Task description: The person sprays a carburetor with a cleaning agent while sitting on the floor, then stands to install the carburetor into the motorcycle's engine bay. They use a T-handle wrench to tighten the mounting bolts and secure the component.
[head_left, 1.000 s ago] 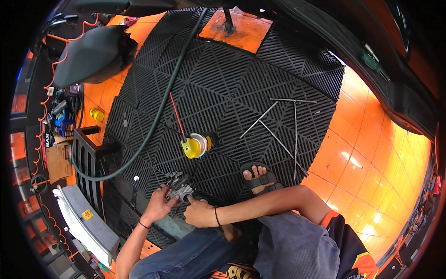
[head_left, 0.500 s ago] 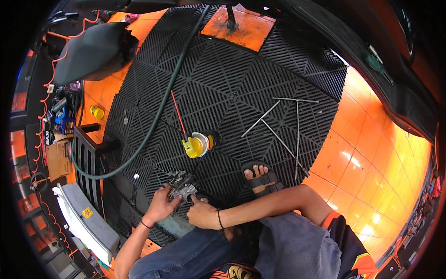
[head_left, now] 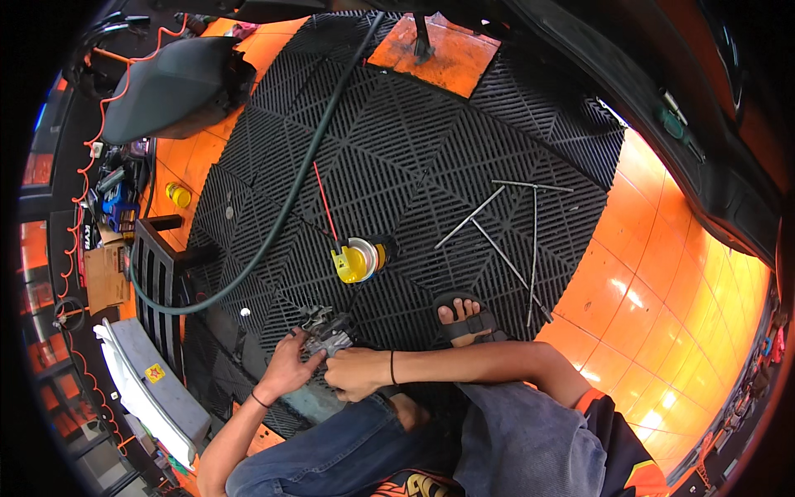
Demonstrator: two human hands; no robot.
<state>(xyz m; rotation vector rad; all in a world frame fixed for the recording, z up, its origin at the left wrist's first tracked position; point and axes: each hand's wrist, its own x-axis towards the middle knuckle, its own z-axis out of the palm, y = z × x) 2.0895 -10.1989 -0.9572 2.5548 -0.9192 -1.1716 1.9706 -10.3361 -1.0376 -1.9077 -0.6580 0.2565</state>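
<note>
A small grey cast-metal engine part, which looks like a carburetor (head_left: 335, 338), is held low over the mat in front of me. My left hand (head_left: 286, 364) grips its left side, fingers and thumb closed around it. Against its near side is my right hand (head_left: 358, 374), fingers curled in and the back of the hand upward. Whatever those fingers pinch is hidden beneath them. Just beyond the part lies a spray can (head_left: 362, 258) with a yellow nozzle cap and a thin red straw pointing away.
Several metal T-handle wrenches (head_left: 533, 248) lie on the black slatted mat (head_left: 397, 157). A dark green hose (head_left: 290, 199) curves across the left side near a black metal stand (head_left: 157, 265). A motorcycle seat (head_left: 170, 87) sits at far left; a dark vehicle body (head_left: 662, 124) overhangs the right.
My right hand has shifted slightly left and turned, its fingers now tucked further in against the part. The left hand keeps its grip. The whole view has moved a little.
</note>
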